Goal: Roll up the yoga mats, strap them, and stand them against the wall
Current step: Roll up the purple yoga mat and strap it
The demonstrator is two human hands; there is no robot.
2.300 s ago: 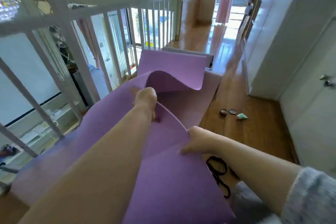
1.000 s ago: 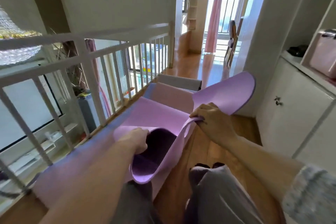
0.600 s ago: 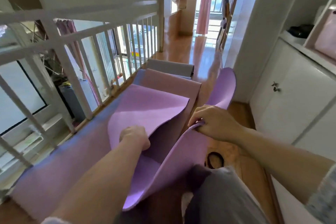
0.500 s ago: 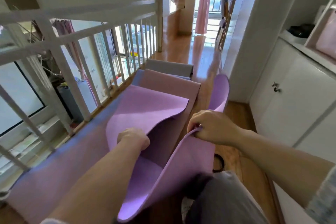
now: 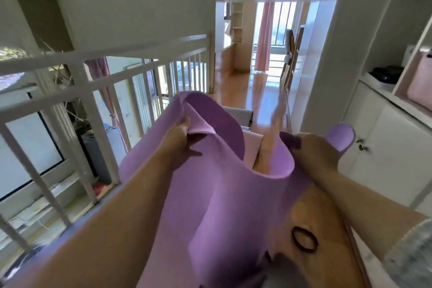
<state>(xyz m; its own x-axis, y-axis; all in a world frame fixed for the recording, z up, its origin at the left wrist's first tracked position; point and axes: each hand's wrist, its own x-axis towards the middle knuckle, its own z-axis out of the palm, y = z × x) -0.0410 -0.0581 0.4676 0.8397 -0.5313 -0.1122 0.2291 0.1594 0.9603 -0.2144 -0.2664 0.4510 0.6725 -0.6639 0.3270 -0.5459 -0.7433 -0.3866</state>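
Note:
A purple yoga mat [image 5: 217, 194] hangs lifted and sagging between my two hands. My left hand [image 5: 178, 134] grips a bunched fold of it at the upper left. My right hand [image 5: 315, 149] grips its other edge at the right, and a rounded corner [image 5: 341, 135] sticks out beyond the fingers. Behind the lifted mat a pink mat [image 5: 251, 147] and a grey mat [image 5: 238, 116] lie on the floor, mostly hidden. A black strap loop [image 5: 304, 239] lies on the wooden floor under my right forearm.
A white railing [image 5: 98, 82] runs along the left over a drop to the lower level. White cabinets [image 5: 385, 147] and shelves line the right wall. The wooden floor [image 5: 252, 91] leads ahead to a doorway with a pink curtain [image 5: 264, 37].
Both hands have raised the purple mat higher and further forward. The left hand moved up and away, and the mat now sags in a deep curve between the hands.

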